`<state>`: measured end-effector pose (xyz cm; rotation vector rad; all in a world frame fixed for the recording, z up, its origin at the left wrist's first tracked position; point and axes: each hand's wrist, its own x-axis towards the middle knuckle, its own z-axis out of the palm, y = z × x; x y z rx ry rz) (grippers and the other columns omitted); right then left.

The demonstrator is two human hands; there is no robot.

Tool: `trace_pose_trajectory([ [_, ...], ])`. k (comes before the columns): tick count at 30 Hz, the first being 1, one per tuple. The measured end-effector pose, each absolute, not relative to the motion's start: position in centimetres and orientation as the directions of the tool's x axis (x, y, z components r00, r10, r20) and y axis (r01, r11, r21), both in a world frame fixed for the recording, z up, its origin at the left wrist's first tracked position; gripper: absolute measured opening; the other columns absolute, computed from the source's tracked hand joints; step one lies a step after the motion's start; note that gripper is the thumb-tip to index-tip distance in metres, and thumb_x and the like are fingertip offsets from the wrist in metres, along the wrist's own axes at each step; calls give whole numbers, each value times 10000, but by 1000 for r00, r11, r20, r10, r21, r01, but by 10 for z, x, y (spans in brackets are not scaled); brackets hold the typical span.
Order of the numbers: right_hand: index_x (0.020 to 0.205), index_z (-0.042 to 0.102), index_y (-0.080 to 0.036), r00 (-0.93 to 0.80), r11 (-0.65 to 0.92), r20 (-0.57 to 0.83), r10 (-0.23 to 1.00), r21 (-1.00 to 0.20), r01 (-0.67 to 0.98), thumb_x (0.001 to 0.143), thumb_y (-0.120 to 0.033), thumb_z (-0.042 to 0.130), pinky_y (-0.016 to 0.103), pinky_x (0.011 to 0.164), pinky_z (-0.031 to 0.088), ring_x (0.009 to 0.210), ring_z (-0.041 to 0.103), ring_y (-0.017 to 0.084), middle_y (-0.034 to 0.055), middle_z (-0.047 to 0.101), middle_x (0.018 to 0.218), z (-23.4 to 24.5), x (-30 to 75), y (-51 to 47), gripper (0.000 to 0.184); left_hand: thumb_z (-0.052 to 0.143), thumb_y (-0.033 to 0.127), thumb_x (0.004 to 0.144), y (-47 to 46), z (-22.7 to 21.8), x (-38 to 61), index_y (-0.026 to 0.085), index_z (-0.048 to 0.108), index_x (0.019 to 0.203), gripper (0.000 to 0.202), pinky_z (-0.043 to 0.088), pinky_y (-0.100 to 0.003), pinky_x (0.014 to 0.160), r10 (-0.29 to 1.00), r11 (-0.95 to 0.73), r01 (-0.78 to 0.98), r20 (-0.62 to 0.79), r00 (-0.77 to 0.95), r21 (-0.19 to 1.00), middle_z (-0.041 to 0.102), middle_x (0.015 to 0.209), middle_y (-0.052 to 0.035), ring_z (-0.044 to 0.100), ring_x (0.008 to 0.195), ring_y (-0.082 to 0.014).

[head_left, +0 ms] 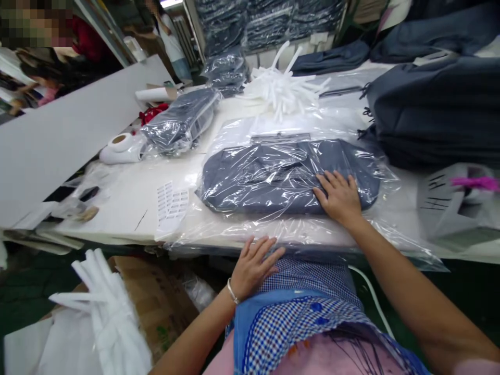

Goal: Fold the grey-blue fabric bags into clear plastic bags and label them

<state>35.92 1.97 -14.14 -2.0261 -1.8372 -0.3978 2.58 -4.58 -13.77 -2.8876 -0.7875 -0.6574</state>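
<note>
A folded dark blue garment (273,174) lies inside a clear plastic bag (297,232) on the white table (128,203) in front of me. My right hand (339,197) lies flat on the bagged garment near its right end, fingers stretched out. My left hand (253,265) rests open at the table's near edge, fingertips on the loose open end of the bag, a bangle on the wrist.
Another bagged garment (182,120) and a tape roll (122,146) lie at the left rear, white plastic strips (283,88) behind. A sticker sheet (172,203) lies left of the bag. Dark garments (433,112) are stacked at right. People stand at far left. A cardboard box (156,302) sits below.
</note>
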Motion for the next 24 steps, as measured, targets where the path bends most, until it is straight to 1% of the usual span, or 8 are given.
trace_pose_trajectory([
  [2, 1388, 501, -195, 107, -75, 445, 889, -89, 993, 984, -471, 330, 553, 1115, 199, 1354, 385, 311, 117, 500, 1444, -140, 358, 19, 518, 584, 242, 917, -35, -149, 43, 268, 489, 1380, 474, 348, -485, 1125, 479, -859, 511, 392, 785, 27, 581, 1375, -62, 502, 1293, -240],
  [5, 1401, 491, -198, 114, -72, 432, 895, -113, 991, 982, -463, 331, 562, 1116, 187, 1358, 378, 322, 115, 487, 1456, -138, 357, 19, 521, 516, 157, 939, -15, -155, 47, 227, 542, 1326, 394, 463, -415, 1021, 447, -885, 461, 390, 805, 64, 664, 1253, -75, 595, 1166, -205],
  [8, 1409, 483, -207, 126, -75, 419, 899, -135, 988, 984, -474, 319, 565, 1123, 173, 1366, 369, 321, 105, 476, 1467, -137, 357, 19, 529, 474, 141, 953, -4, -144, 43, 213, 600, 1242, 323, 525, -356, 919, 380, -919, 388, 430, 819, 74, 694, 1184, -79, 633, 1089, -192],
  [11, 1412, 480, -209, 130, -76, 412, 902, -145, 986, 986, -489, 310, 560, 1131, 165, 1377, 355, 318, 102, 461, 1478, -137, 357, 20, 538, 475, 138, 952, -1, -125, 45, 202, 613, 1212, 301, 531, -352, 893, 359, -920, 391, 453, 816, 25, 693, 1156, -82, 635, 1060, -204],
  [15, 1410, 487, -203, 123, -72, 406, 905, -139, 988, 983, -478, 337, 567, 1127, 175, 1380, 348, 335, 121, 386, 1525, -138, 358, 21, 530, 460, 143, 958, 6, -101, 54, 189, 614, 1187, 279, 533, -296, 770, 327, -927, 375, 425, 844, -31, 702, 1006, -74, 641, 884, -172],
  [19, 1414, 480, -194, 96, -58, 417, 904, -102, 993, 985, -480, 341, 562, 1121, 206, 1389, 344, 331, 141, 344, 1543, -140, 359, 21, 534, 450, 159, 962, 32, -79, 65, 178, 614, 1168, 264, 507, -277, 753, 275, -931, 349, 427, 862, -105, 690, 1041, -79, 622, 868, -166],
  [21, 1422, 468, -199, 85, -50, 421, 903, -93, 994, 986, -484, 342, 565, 1118, 214, 1392, 342, 327, 141, 370, 1530, -141, 359, 22, 536, 438, 162, 960, 51, -67, 73, 199, 632, 1136, 265, 489, -264, 743, 301, -922, 373, 413, 859, -103, 679, 1079, -78, 618, 891, -169],
  [24, 1426, 461, -208, 81, -44, 411, 908, -99, 994, 984, -487, 352, 567, 1118, 222, 1395, 341, 323, 134, 396, 1516, -144, 361, 24, 534, 433, 167, 942, 81, -54, 86, 240, 664, 1058, 269, 450, -238, 669, 432, -893, 450, 330, 839, 24, 686, 1014, -64, 619, 850, -171],
])
